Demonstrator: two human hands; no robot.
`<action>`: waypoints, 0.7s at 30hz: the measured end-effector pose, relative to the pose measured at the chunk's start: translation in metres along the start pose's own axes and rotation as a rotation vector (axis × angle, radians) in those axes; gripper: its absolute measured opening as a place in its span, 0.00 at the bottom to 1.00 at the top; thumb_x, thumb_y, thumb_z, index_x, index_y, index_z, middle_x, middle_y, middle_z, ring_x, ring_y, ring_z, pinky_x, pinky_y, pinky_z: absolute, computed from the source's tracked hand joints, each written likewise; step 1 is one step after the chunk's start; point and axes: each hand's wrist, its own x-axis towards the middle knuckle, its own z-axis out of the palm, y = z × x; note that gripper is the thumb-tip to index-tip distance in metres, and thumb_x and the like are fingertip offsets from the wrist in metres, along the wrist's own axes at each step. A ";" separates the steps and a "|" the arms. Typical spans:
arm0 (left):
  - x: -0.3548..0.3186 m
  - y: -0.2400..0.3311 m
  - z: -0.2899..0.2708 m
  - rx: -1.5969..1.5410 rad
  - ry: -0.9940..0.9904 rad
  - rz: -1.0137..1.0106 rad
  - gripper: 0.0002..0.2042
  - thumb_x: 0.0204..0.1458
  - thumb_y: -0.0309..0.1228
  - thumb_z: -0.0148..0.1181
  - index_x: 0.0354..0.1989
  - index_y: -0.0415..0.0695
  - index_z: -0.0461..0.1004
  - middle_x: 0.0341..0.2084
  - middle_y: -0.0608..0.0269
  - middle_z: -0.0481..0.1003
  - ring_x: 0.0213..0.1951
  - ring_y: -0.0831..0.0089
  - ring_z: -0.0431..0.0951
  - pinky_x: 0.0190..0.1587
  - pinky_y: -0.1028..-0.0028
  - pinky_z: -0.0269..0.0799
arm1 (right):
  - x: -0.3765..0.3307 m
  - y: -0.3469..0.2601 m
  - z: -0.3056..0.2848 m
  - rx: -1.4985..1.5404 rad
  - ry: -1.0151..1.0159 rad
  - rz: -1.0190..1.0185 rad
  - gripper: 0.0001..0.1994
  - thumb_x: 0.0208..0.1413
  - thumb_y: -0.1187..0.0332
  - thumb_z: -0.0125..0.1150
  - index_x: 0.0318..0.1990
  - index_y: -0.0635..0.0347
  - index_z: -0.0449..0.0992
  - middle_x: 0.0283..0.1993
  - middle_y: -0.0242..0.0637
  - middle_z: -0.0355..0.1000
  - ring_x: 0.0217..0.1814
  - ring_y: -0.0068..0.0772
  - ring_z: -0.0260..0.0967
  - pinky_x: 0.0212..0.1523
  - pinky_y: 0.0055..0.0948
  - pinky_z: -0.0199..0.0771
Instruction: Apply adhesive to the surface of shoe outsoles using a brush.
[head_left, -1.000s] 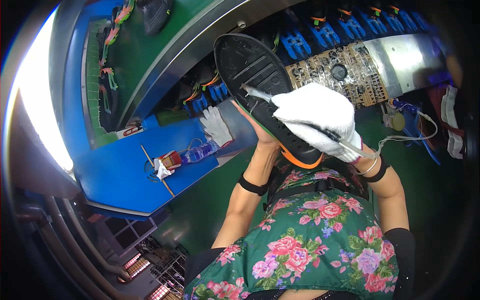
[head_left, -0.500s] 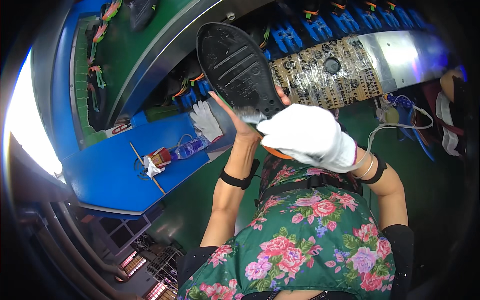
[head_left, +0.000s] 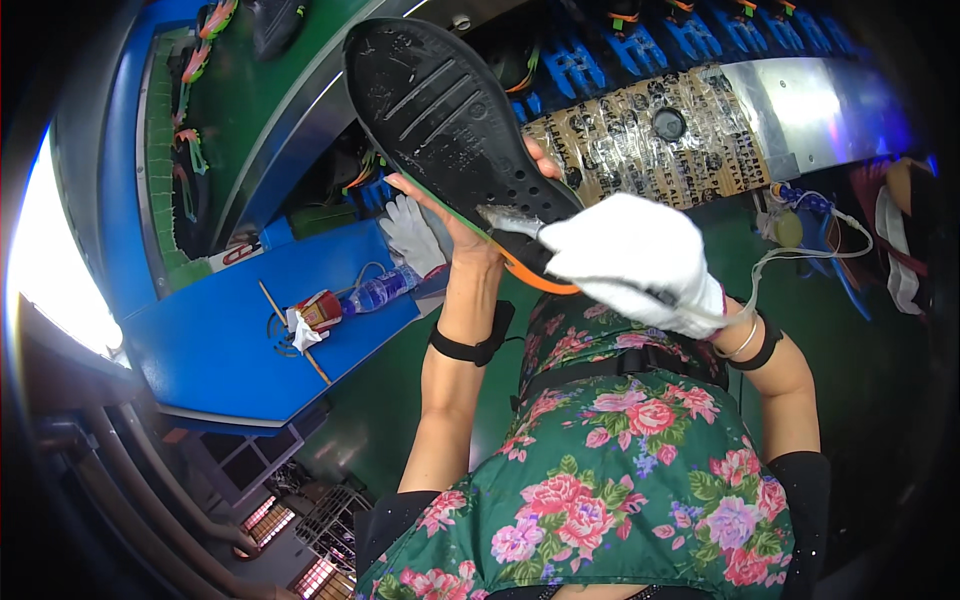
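Observation:
A black shoe sole (head_left: 440, 110) with an orange and green edge tilts in front of me, its inner face up. Ribs cross its wide end, and small round holes dot its narrower part. My bare left hand (head_left: 465, 230) is closed round the sole from beneath, thumb on one edge and fingertips showing at the other. In a white knitted glove, my right hand (head_left: 635, 255) is closed on a brush (head_left: 508, 220). The brush's pale bristles touch the sole below the holes; its handle is hidden in the glove. Wet-looking streaks mark the sole.
On the blue side table (head_left: 220, 350) lie a white glove (head_left: 408, 235), a plastic bottle (head_left: 380, 290), a red container (head_left: 318, 312) and a thin stick (head_left: 318, 368). Ahead runs a taped cardboard panel (head_left: 640, 140) with a round black knob, before several blue holders (head_left: 640, 55).
The sole has moved up and to the left in my left hand. My right hand has shifted slightly right, and the bristles now lie on a different spot of the sole.

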 end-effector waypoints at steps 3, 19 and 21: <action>0.002 0.003 0.000 0.024 -0.008 -0.003 0.63 0.35 0.90 0.33 0.62 0.40 0.66 0.39 0.44 0.77 0.40 0.49 0.80 0.42 0.53 0.78 | -0.006 0.000 0.007 -0.039 -0.070 -0.095 0.13 0.45 0.76 0.73 0.41 0.55 0.87 0.46 0.42 0.84 0.44 0.41 0.82 0.45 0.34 0.81; 0.013 0.018 -0.004 0.143 -0.073 0.032 0.68 0.30 0.92 0.32 0.60 0.35 0.67 0.39 0.41 0.77 0.38 0.50 0.81 0.42 0.53 0.80 | -0.009 -0.004 -0.001 0.037 0.025 0.086 0.07 0.47 0.78 0.73 0.35 0.59 0.86 0.41 0.43 0.84 0.41 0.40 0.83 0.43 0.33 0.81; 0.014 0.019 -0.003 0.157 -0.090 0.038 0.68 0.29 0.92 0.32 0.60 0.35 0.67 0.39 0.41 0.77 0.38 0.50 0.81 0.42 0.53 0.80 | -0.010 -0.004 0.002 0.074 0.011 0.074 0.08 0.46 0.79 0.73 0.35 0.59 0.86 0.41 0.43 0.84 0.41 0.41 0.83 0.43 0.33 0.81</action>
